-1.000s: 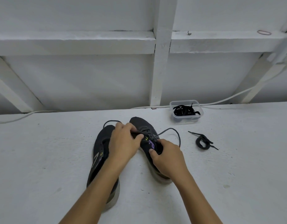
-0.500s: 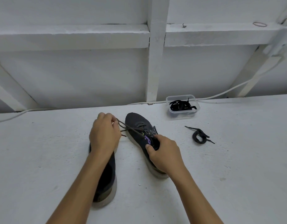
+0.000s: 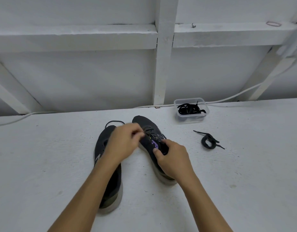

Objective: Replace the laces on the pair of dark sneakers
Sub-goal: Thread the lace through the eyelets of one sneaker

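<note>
A clear rectangular plastic tub [image 3: 191,117] holds tangled black laces [image 3: 190,109]. Nearer than it, the left hand [image 3: 123,144] blurs, its grasp unclear; the right hand [image 3: 172,158] grips the dark purple-marked sneaker [image 3: 148,139].

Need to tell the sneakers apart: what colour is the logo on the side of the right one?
Purple, on the right sneaker's dark side; head view, the only one.
</note>
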`<state>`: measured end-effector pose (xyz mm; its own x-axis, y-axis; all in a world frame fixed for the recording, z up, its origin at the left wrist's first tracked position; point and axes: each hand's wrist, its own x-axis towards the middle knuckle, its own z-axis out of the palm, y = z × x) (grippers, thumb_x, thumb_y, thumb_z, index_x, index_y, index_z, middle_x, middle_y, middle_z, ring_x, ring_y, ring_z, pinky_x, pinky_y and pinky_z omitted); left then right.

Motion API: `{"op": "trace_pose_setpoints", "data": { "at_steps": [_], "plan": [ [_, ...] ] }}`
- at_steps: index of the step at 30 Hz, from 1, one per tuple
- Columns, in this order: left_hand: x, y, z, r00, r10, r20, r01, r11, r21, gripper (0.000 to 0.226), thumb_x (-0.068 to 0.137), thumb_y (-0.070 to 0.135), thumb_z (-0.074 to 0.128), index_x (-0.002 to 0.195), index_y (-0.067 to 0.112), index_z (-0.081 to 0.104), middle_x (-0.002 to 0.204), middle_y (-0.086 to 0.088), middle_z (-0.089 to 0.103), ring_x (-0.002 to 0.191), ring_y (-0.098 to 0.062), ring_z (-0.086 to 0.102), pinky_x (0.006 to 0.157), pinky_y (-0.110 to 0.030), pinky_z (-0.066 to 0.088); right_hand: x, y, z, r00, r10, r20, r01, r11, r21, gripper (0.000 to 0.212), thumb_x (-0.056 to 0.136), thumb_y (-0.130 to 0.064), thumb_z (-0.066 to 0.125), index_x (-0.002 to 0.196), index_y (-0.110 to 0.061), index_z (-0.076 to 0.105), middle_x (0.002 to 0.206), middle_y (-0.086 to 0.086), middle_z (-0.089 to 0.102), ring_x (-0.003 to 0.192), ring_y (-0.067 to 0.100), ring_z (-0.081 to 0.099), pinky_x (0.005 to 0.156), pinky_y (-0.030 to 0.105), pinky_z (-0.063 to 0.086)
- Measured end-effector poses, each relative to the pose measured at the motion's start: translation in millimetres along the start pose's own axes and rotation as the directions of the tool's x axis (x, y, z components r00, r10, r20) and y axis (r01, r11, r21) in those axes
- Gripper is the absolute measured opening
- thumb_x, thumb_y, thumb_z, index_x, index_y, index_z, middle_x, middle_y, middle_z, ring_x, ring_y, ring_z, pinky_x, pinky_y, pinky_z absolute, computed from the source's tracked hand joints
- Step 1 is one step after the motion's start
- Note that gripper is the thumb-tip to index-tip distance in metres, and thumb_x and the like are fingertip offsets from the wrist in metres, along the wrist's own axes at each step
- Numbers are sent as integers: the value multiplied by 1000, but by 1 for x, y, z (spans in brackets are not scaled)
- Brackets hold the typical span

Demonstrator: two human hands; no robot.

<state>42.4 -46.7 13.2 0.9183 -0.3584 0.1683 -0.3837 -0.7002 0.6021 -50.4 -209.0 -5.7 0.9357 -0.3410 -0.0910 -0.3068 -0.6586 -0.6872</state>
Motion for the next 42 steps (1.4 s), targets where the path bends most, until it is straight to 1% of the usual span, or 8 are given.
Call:
{"op": "trace_pose_setpoints", "data": {
  "at_steps": [4, 8, 12, 22, 28, 32, 37, 42],
  "plan": [
    [-2, -26, -24, 896, -299, -329, 290, 954, -78, 7, 92, 20, 65, 86, 21, 67, 87, 10, 66, 82, -15, 62, 73, -30, 43, 0, -1, 2, 1000, 7, 9, -7, 1000, 2, 32, 93, -40, 64, 120, -24, 68, 103, -6, 72, 93, 16, 64, 75, 24, 46],
    [-11, -12, -15, 984, -46, -170, 65, 992, 110, 28, 92, 22, 68, 120, 26, 68, 116, 11, 64, 84, -11, 61, 76, -26, 41, 1, -1, 2, 1000, 15, 11, -15, 1000, -17, 28, 93, -40, 64, 117, -25, 68, 100, -6, 72, 91, 16, 63, 72, 25, 44],
    [-10, 19, 2, 980, 150, 128, -170, 971, 169, 32, 94, 35, 64, 126, 32, 66, 123, 18, 62, 86, -7, 61, 81, -30, 50, 1, -1, 1, 1000, -6, -3, 5, 999, -32, 24, 93, -40, 64, 111, -25, 68, 93, -8, 70, 80, 12, 56, 61, 18, 37],
    [-3, 26, 18, 976, -33, 217, -21, 970, 244, 16, 101, 27, 52, 107, 22, 66, 108, 7, 62, 100, -18, 59, 75, -31, 43, 0, -4, 0, 1000, -3, 3, 3, 1000, -23, 25, 93, -39, 65, 111, -24, 69, 96, -7, 72, 89, 15, 62, 70, 25, 43],
    [-8, 6, -13, 985, -171, -29, 173, 965, 196, 15, 98, 20, 46, 84, 19, 52, 92, 2, 53, 81, -21, 52, 68, -32, 36, -1, -6, 0, 999, 32, 5, -32, 999, -10, 26, 93, -40, 64, 113, -24, 69, 92, -8, 69, 87, 14, 61, 69, 25, 41],
    [-8, -4, -36, 936, -268, -228, 307, 938, 158, 12, 99, 15, 47, 95, 8, 55, 99, -5, 52, 80, -21, 43, 72, -32, 31, -1, -7, -1, 999, 50, -1, -50, 999, 9, 26, 94, -37, 64, 115, -21, 69, 92, -8, 66, 87, 15, 59, 72, 26, 43],
    [-20, 7, -29, 951, -260, -171, 278, 956, 96, 11, 96, 15, 60, 107, 12, 61, 110, -1, 54, 84, -17, 52, 76, -31, 40, -2, -9, -3, 995, 90, 48, -96, 987, 130, 26, 97, -47, 58, 97, -24, 70, 80, -13, 67, 72, 0, 58, 53, 8, 37],
    [-32, 26, -5, 977, -207, 52, 210, 976, -52, 21, 100, 28, 56, 101, 15, 72, 101, 0, 70, 89, -15, 64, 82, -28, 47, -2, -2, -19, 960, 226, 164, -271, 895, 354, 51, 101, -48, 45, 64, -16, 59, 56, -7, 54, 58, 17, 51, 57, 31, 49]
  ]
}}
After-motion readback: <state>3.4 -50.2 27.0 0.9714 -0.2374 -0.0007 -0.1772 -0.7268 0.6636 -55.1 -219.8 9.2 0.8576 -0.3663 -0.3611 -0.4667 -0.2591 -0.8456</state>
